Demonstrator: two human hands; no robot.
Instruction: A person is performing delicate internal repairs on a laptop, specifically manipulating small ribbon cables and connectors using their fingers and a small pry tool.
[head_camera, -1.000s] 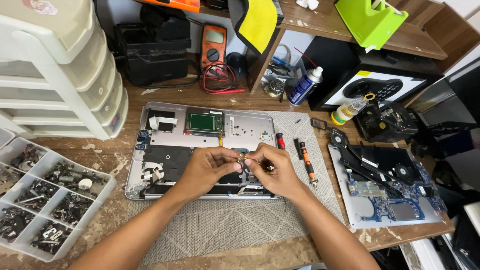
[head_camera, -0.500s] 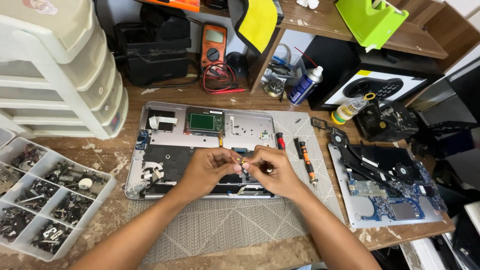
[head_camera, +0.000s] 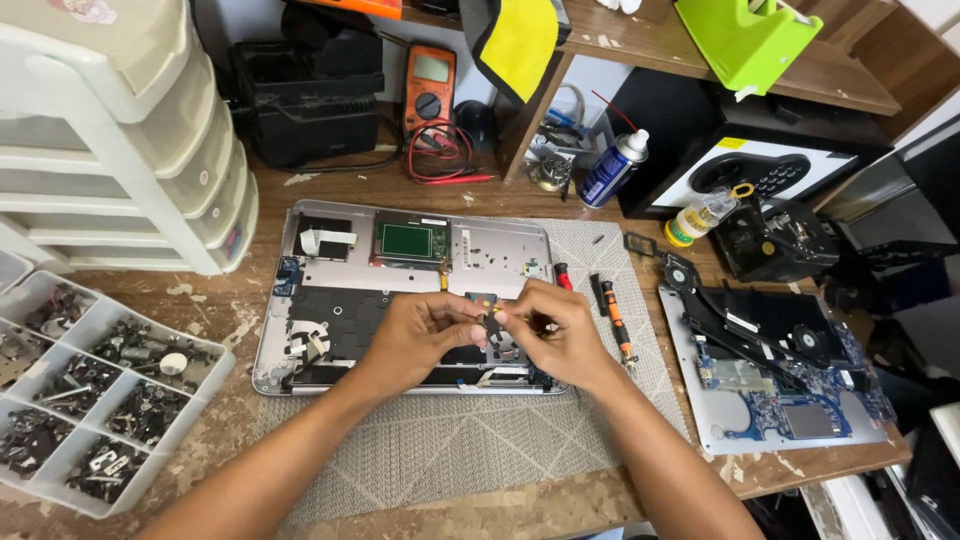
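Your left hand (head_camera: 425, 335) & right hand (head_camera: 560, 335) pinch a small dark part (head_camera: 492, 326) between fingertips, just above the opened laptop base (head_camera: 400, 290). Looks like mid-fitting; next calls for steady alignment. Orange screwdriver (head_camera: 618, 322) lies just right of your fingers.

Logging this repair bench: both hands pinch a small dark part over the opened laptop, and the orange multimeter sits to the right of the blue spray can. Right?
Not quite: in the head view the orange multimeter sits left of the blue spray can. Both hands, left hand and right hand, do pinch a small dark part over the opened laptop.
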